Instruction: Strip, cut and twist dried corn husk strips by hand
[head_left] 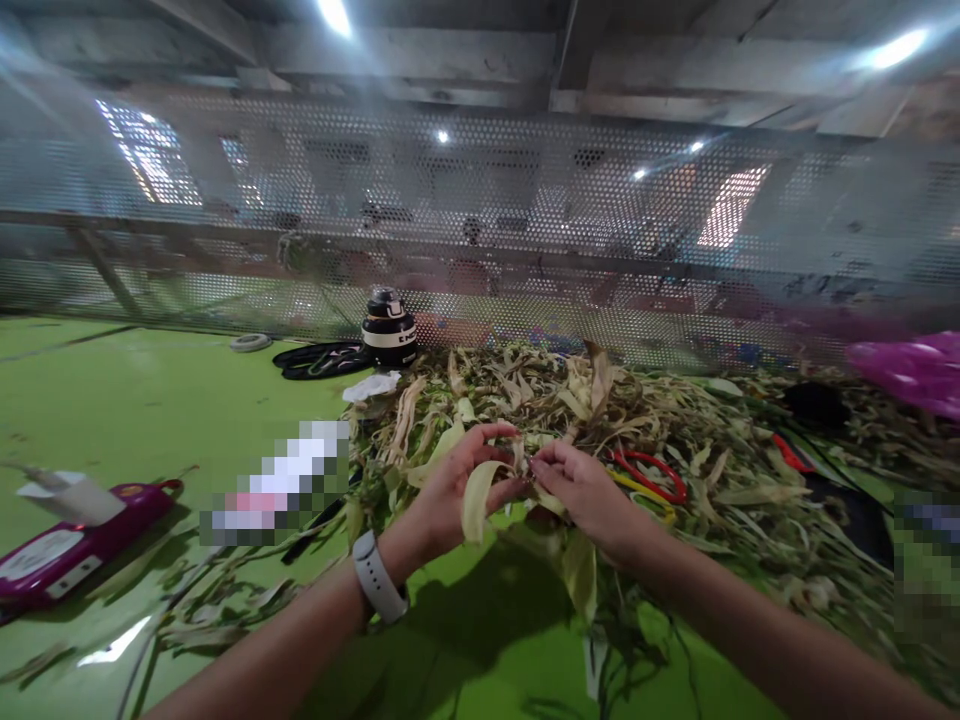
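Near the middle of the view, my left hand (pixel 459 487), with a white watch (pixel 379 577) on its wrist, curls around a pale dried husk (pixel 478 500) that hangs over its fingers. My right hand (pixel 583 492) is just beside it, thumb and fingertips pinched at the same bundle of plant material. What exactly sits between those fingertips is too small to make out. Beneath and behind both hands spreads a heap of dry husks (pixel 660 420). Red-handled scissors (pixel 656 474) lie on the heap right of my right hand.
The green surface (pixel 187 390) carries a black jar (pixel 389 330), a black open case (pixel 319 359), a tape roll (pixel 250 342) and white tissue (pixel 371 386). A purple power strip (pixel 82 550) lies left. A pink plastic bag (pixel 911 370) is at right, a perforated metal screen (pixel 487 220) behind.
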